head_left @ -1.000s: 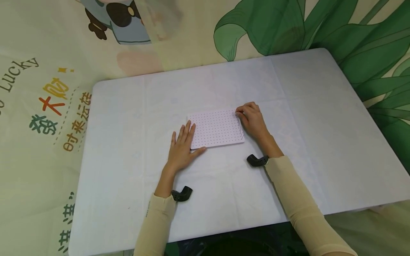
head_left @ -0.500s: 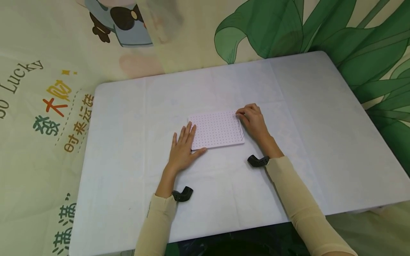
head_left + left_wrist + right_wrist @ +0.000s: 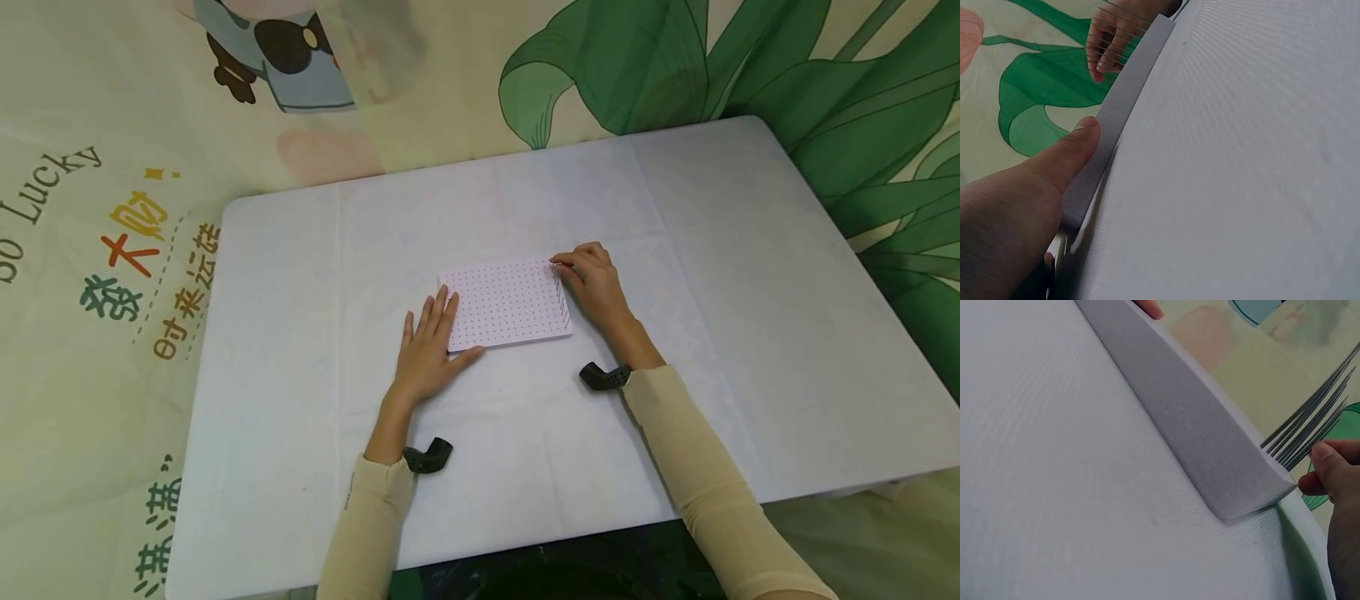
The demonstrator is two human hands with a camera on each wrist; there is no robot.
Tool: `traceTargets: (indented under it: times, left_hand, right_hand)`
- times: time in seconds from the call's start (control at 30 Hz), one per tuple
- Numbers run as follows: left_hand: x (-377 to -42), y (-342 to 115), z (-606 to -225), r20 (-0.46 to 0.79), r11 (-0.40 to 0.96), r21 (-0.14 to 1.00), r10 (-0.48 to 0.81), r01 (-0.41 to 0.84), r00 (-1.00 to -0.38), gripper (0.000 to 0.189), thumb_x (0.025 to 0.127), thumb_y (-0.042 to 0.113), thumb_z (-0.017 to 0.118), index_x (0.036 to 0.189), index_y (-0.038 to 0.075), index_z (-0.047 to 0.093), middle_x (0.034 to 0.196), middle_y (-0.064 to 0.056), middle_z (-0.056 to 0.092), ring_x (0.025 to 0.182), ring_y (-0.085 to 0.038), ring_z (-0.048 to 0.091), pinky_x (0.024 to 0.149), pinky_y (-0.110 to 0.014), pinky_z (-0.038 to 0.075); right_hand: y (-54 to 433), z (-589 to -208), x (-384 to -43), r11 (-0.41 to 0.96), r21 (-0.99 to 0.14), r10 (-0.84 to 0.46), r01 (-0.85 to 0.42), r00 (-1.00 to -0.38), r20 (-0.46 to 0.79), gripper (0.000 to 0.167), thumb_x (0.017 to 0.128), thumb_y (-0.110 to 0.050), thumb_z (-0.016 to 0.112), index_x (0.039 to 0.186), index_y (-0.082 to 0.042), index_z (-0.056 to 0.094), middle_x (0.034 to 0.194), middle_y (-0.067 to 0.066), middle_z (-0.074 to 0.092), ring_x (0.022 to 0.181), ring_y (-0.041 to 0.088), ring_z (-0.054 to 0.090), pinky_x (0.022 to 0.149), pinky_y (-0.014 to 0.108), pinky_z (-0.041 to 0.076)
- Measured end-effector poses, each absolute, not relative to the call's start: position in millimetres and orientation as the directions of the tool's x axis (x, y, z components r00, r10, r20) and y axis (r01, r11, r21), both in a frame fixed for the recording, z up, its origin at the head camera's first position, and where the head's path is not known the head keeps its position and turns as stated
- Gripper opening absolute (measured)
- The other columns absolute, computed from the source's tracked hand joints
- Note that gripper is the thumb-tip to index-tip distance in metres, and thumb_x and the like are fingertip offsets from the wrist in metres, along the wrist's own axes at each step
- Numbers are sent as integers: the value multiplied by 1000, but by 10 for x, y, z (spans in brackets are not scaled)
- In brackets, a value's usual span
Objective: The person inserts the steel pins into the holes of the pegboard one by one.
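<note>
A white foam-like board point(image 3: 504, 305) with a grid of small dark holes lies on the white-covered table. Several thin metal pins point(image 3: 1311, 422) stand slanted in a row along its right edge. The left hand point(image 3: 426, 357) rests with straight, spread fingers on the board's left end, its thumb point(image 3: 1079, 140) along the near side. At the board's far right corner, the right hand point(image 3: 596, 282) has thumb and index finger together at the far end of the pin row, pinching what looks like one thin pin, mostly hidden by the fingers.
The white tablecloth point(image 3: 300, 333) surrounds the board on all sides. A black wrist camera mount point(image 3: 429, 456) sits at the left wrist, and another black mount point(image 3: 604, 377) at the right. Behind the table hangs a printed backdrop point(image 3: 442, 75) with leaves and lettering.
The right fingertips shift very slightly at the far right corner of the board. The left hand and the board stay in place; the head view tilts a little.
</note>
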State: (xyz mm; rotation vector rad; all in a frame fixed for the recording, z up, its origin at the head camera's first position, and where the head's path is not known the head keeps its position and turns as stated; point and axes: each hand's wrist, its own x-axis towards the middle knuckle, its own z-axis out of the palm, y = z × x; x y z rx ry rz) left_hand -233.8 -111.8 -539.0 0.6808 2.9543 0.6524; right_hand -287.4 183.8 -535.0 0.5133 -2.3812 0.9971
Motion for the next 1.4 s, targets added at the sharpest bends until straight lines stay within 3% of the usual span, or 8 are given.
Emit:
traceTargets:
  times: [0.3,0.53,0.9,1.0,1.1,1.2,1.3,1.4]
  left_hand:
    - [-2333,-1113,-5390,51,816,405,431,413,-901,91,85,62,49,150,18,3,155,1,-5,140,-24,-1,109,-49,-6]
    - [-2341,-1096,-5407,56,809,413,436,418,-898,91,85,61,50,150,17,5,155,0,-4,140,-25,0,109,-49,-5]
    - [-2426,-1152,-5452,46,773,499,429,393,-902,89,85,62,49,150,16,10,154,-5,-7,140,-23,1,108,-52,-3]
    - [-2471,-1211,-5389,30,753,559,399,346,-917,83,87,59,49,149,14,17,154,-7,5,140,-23,8,109,-51,2]
    - [-2535,-1268,-5263,38,755,593,322,281,-946,71,89,52,51,144,11,32,150,-9,23,137,-25,22,109,-48,15]
    - [-2592,-1323,-5102,94,781,578,224,236,-970,57,91,43,54,135,7,47,140,-12,42,129,-28,37,102,-47,32]
    - [-2661,-1377,-4886,185,819,536,124,206,-975,44,91,35,56,122,4,60,120,-13,60,104,-28,60,75,-43,51]
    - [-2736,-1401,-4603,293,844,506,26,178,-956,35,90,30,56,112,5,67,100,-10,69,75,-25,67,48,-40,50]
  right_hand:
    - [1867,-5381,-2868,662,-583,-104,-471,-828,551,26,88,-7,61,113,-3,65,87,13,66,94,26,49,81,39,42]
    - [1926,-5413,-2876,638,-637,1,-432,-828,561,30,92,-11,56,121,-3,59,92,14,64,92,28,47,82,41,38]
    - [1909,-5215,-2852,558,-717,94,-417,-827,554,21,95,-14,51,98,-1,68,92,11,67,90,23,46,78,32,35]
    - [1939,-5069,-2864,573,-687,51,-447,-817,575,18,94,-12,53,94,-1,68,89,10,67,88,24,48,74,35,35]
    - [2019,-4891,-2918,612,-640,-6,-464,-812,583,17,93,-10,54,85,-2,67,84,11,66,87,27,48,75,39,34]
    - [2111,-4698,-2926,701,-554,-72,-449,-817,572,20,91,-10,53,77,-2,64,81,12,65,88,30,47,78,44,33]
    - [2162,-4498,-2915,785,-440,-119,-436,-803,584,21,90,-10,50,75,-1,61,79,14,62,86,33,46,76,48,32]
    - [2156,-4303,-2909,841,-359,-111,-405,-778,618,19,92,-12,49,82,2,58,82,16,59,86,35,45,72,48,32]
